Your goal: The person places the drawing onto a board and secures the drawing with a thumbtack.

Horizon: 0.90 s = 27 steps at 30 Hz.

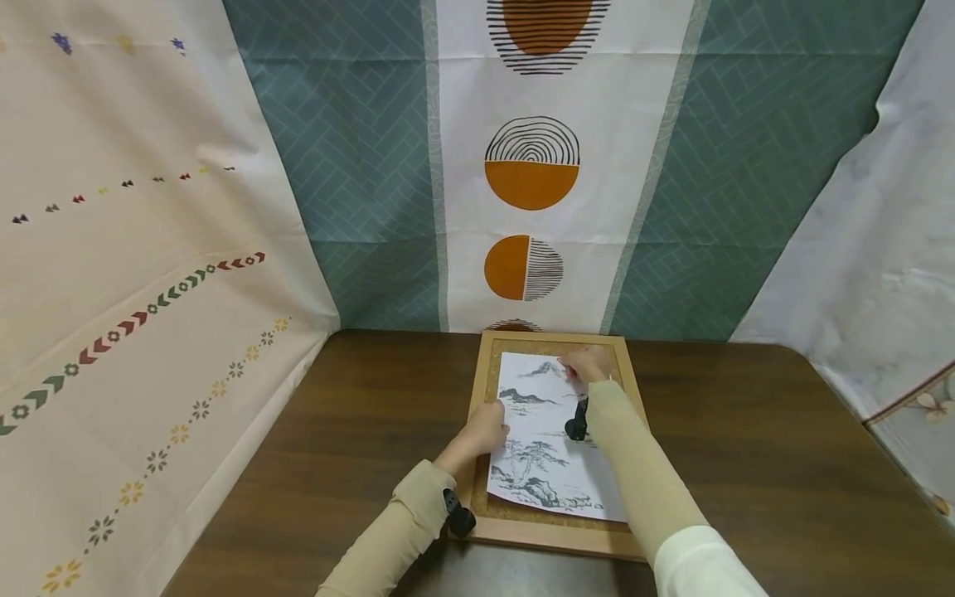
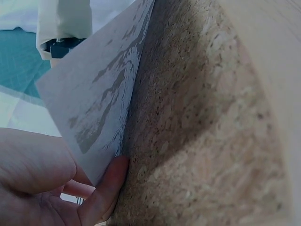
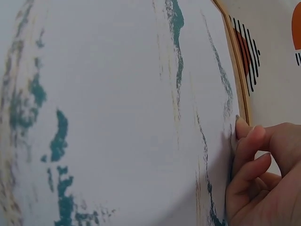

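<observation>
A white sheet of paper point(image 1: 533, 406) with an ink landscape of mountains and trees lies over a wood-framed corkboard point(image 1: 548, 537). My left hand point(image 1: 485, 427) pinches the sheet's left edge between thumb and fingers. In the left wrist view the paper point(image 2: 99, 89) rises at an angle off the cork surface point(image 2: 211, 132). At the upper right of the sheet is my right hand point(image 1: 589, 363), with its fingers bent at the edge. Seen from the right wrist, thumb and fingertips point(image 3: 242, 126) pinch the sheet near the board's far frame.
The board stands on a dark brown wooden table point(image 1: 388, 414), its far end close to a hanging patterned cloth point(image 1: 373, 166). Bare tabletop shows on both sides. A cream embroidered cloth point(image 1: 149, 274) hangs at the left, a whitish one point(image 1: 880, 249) at the right.
</observation>
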Tool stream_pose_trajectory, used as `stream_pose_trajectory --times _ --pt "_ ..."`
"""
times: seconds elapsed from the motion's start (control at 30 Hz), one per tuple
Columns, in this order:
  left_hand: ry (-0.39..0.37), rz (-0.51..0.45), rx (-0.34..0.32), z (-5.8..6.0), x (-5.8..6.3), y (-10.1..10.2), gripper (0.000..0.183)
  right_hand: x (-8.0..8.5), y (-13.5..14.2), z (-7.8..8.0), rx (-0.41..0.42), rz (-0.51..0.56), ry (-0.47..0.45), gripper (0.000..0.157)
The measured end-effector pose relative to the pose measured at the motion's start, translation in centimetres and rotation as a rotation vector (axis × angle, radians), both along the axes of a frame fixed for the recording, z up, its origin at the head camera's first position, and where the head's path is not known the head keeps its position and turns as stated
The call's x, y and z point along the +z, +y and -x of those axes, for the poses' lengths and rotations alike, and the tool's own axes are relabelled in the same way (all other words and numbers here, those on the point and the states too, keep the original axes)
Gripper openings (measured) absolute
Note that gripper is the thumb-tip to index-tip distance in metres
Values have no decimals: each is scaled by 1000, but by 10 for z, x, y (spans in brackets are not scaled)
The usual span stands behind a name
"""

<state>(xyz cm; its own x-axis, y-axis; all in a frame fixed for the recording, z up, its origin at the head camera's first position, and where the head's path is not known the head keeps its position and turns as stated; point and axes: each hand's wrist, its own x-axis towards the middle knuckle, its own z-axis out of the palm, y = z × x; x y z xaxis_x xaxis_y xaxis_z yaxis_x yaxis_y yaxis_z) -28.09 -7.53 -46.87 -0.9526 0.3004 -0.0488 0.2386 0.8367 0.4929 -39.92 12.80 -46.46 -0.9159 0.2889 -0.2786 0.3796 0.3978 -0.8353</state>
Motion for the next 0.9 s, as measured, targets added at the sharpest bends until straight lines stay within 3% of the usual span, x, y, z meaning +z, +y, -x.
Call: stream_pose_trajectory --times 0.13,0.5,0.9 --pt "-10 6 -6 0 -1 1 12 0 1 0 -22 18 -19 18" --pt "-24 5 8 -2 -1 3 18 2 8 0 26 44 -35 16" --pt "-51 -26 7 0 1 -1 14 2 0 3 -9 36 -16 14"
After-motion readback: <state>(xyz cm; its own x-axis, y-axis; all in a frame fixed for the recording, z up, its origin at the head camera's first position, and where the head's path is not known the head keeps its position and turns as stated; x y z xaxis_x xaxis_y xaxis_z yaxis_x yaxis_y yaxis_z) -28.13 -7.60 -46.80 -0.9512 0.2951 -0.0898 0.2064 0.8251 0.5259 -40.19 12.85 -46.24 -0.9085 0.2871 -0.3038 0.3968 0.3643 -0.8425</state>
